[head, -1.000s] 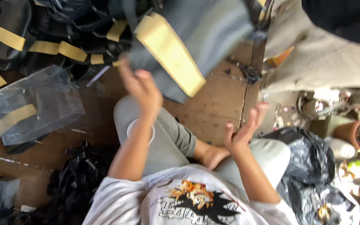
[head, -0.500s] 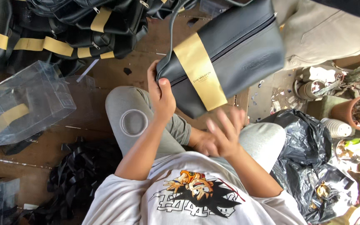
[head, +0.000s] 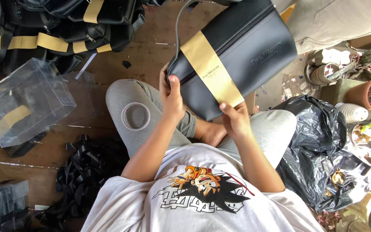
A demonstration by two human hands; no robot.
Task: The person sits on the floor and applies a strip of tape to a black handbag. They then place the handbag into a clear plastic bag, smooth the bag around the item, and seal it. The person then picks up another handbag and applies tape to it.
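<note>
While seated cross-legged on the wooden floor [head: 151, 56], holding up a black pouch [head: 241, 51] with both hands above the lap, toward 12 o'clock of the torso. Wrapped around its middle: 1 tan paper band [head: 211, 71], running slantwise from the top edge down to the lower edge. Left hand [head: 171, 96] closed on the pouch's left end at about 9 o'clock of it, thumb pressed flat on the front face beside the zipper line, fingers hidden behind. Right hand [head: 236, 120] closed on the lower edge at about 6 o'clock of the pouch, thumb tip resting on the bottom end of the band. Both grips firm, wrapped tight on the pouch, nothing else in either. A thin grey cord [head: 177, 30] looping up from the pouch's left end toward 12 o'clock.

On the left knee, at 8 o'clock of the pouch, a roll of clear tape [head: 135, 116] lying flat. Farther out at 9 o'clock, a clear plastic box [head: 26, 101] with a banded pouch inside. At 10 to 11 o'clock, a heap of black pouches with tan bands [head: 56, 25]. At 7 o'clock on the floor, a tangle of black straps [head: 86, 172]. At 4 o'clock, a crumpled black plastic bag [head: 323, 146], and at 3 o'clock a terracotta plant pot [head: 370, 94].
</note>
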